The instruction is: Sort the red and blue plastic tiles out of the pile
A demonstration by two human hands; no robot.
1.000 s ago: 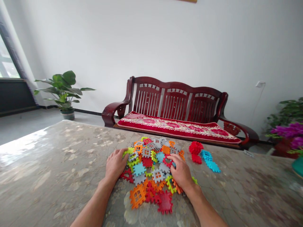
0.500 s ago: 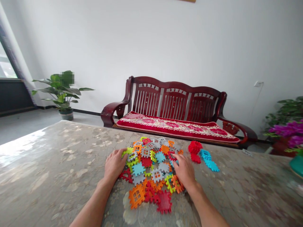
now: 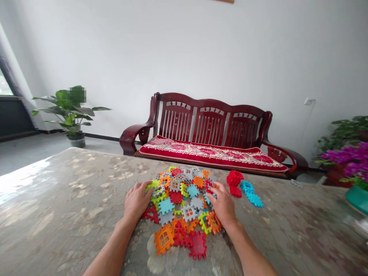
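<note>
A loose pile of interlocking plastic building tiles lies between my hands, in orange, red, grey, light blue and lime green. My left hand [image 3: 137, 200] rests at the pile's left edge, fingers stretched out beside a lime-green tile [image 3: 155, 184]. Over the right edge, my right hand [image 3: 223, 205] has its fingers apart, the tips close to a red tile [image 3: 208, 186]; contact is hard to make out. Nearest to me are an orange window tile [image 3: 164, 239] and a flat red tile [image 3: 197, 245]. Neither hand grips a tile.
Right of the pile sit a cluster of red tiles [image 3: 235, 179] and some blue tiles [image 3: 253, 194] on the patterned tablecloth [image 3: 86, 214]. A teal pot [image 3: 358, 200] with purple flowers stands at the right. Behind the table is a wooden bench [image 3: 211, 119].
The view has shifted slightly to the right. My right hand's fingers have spread a little more; my left hand stays by the pile's edge, and the tiles look unmoved.
</note>
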